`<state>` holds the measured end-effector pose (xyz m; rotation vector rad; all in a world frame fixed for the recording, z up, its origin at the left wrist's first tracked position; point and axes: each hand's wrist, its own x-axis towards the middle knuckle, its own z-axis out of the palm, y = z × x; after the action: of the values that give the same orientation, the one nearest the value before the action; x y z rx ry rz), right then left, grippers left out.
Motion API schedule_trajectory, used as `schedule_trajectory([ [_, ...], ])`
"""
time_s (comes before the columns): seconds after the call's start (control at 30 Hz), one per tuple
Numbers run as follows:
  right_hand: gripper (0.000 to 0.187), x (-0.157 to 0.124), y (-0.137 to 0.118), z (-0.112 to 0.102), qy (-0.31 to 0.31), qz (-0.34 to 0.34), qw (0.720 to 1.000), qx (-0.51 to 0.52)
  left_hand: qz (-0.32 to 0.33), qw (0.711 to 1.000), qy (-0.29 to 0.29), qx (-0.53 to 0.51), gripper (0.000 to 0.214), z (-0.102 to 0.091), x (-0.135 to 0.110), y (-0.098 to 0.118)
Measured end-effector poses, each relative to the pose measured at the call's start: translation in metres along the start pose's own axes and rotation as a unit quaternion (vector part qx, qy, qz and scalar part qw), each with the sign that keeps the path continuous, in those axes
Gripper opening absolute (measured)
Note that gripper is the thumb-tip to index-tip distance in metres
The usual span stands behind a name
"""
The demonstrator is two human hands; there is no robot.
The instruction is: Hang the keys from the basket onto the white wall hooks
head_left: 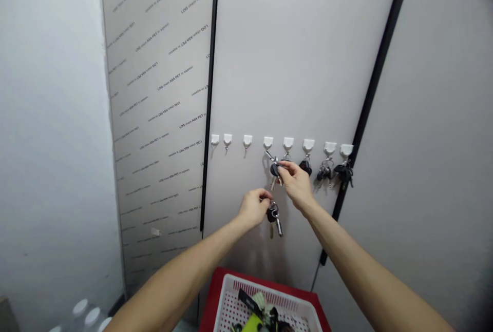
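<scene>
A row of several white hooks (247,140) runs across the pale cabinet door. Just below the fourth hook (268,142) from the left, my right hand (296,182) pinches a bunch of keys (275,170) with a dark key head and silver pieces. I cannot tell whether its ring is on the hook. Lower and to the left, my left hand (254,207) is closed on a second bunch of keys (274,215), which dangles from the fingertips. More key bunches (324,172) hang from the hooks to the right; the three leftmost hooks carry none.
Beneath my hands stands a white perforated basket (228,291) on a red surface (212,291), holding keys, tags and a yellow-green item. Long black handles (210,96) edge the door. White-capped bottles (91,316) stand at lower left.
</scene>
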<state>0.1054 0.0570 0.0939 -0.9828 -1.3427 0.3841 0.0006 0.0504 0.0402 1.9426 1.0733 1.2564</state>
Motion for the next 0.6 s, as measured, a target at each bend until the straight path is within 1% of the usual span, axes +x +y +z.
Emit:
schedule_trajectory([
  [0.1, 0.026, 0.018, -0.018, 0.008, -0.005, -0.050, 0.999, -0.007, -0.028, 0.998, -0.019, -0.058, 0.021, 0.005, 0.004, 0.008],
  [0.17, 0.025, 0.033, -0.028, 0.015, 0.000, -0.070, 0.997, -0.011, -0.053, 0.994, -0.043, -0.087, 0.020, 0.009, -0.006, 0.004],
  [0.27, 0.023, 0.057, -0.041, 0.021, 0.013, -0.086, 0.996, 0.018, -0.089, 0.987, -0.102, -0.090, 0.020, 0.016, -0.038, -0.016],
  [0.37, 0.022, 0.070, -0.053, 0.020, 0.016, -0.104, 0.993, 0.056, -0.116, 0.977, -0.175, -0.032, 0.021, 0.027, -0.079, -0.045],
  [0.4, 0.022, 0.068, -0.056, 0.018, 0.017, -0.104, 0.993, 0.061, -0.122, 0.975, -0.185, -0.004, 0.021, 0.031, -0.092, -0.054],
  [0.47, 0.022, 0.054, -0.055, 0.009, 0.008, -0.091, 0.994, 0.051, -0.128, 0.969, -0.209, 0.034, 0.023, 0.037, -0.112, -0.070],
  [0.5, 0.021, 0.043, -0.051, 0.003, -0.009, -0.079, 0.996, 0.033, -0.126, 0.966, -0.219, 0.048, 0.024, 0.039, -0.121, -0.075],
  [0.6, 0.019, 0.000, -0.028, -0.020, -0.098, -0.034, 0.994, -0.043, -0.087, 0.964, -0.238, 0.084, 0.025, 0.044, -0.137, -0.088],
])
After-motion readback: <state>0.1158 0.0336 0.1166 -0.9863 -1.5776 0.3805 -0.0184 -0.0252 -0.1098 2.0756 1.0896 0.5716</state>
